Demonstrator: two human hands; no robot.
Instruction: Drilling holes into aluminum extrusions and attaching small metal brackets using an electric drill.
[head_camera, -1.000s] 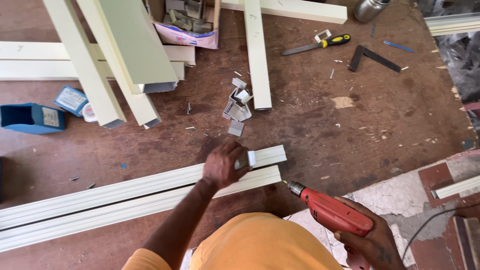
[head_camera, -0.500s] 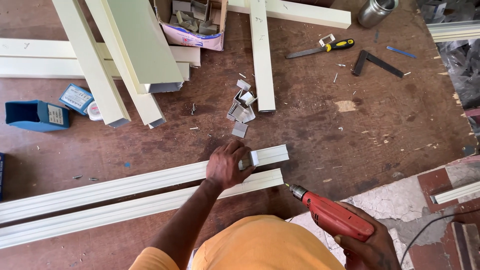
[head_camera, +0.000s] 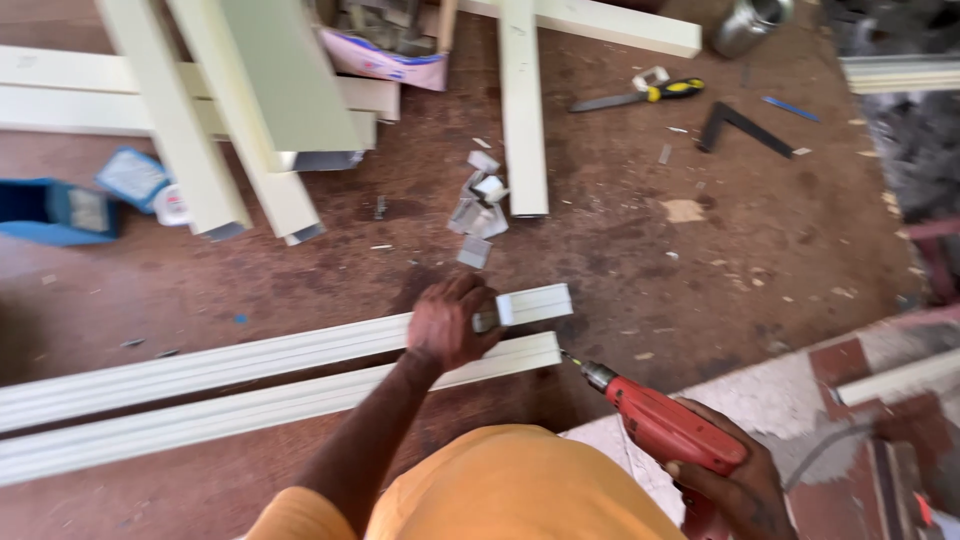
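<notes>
Left hand (head_camera: 447, 325) grips a small bracket (head_camera: 497, 313) on cream profiles (head_camera: 250, 380); right hand (head_camera: 735, 490) grips a red drill (head_camera: 665, 425) near scattered brackets (head_camera: 478, 205).

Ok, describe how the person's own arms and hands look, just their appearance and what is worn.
Both arms are bare from the elbow down: no gloves, watch or rings can be made out. The left hand ends a long uncovered forearm. The right hand shows only partly at the lower edge. An orange short-sleeved shirt covers the upper body, its sleeve ending above the left elbow.
</notes>
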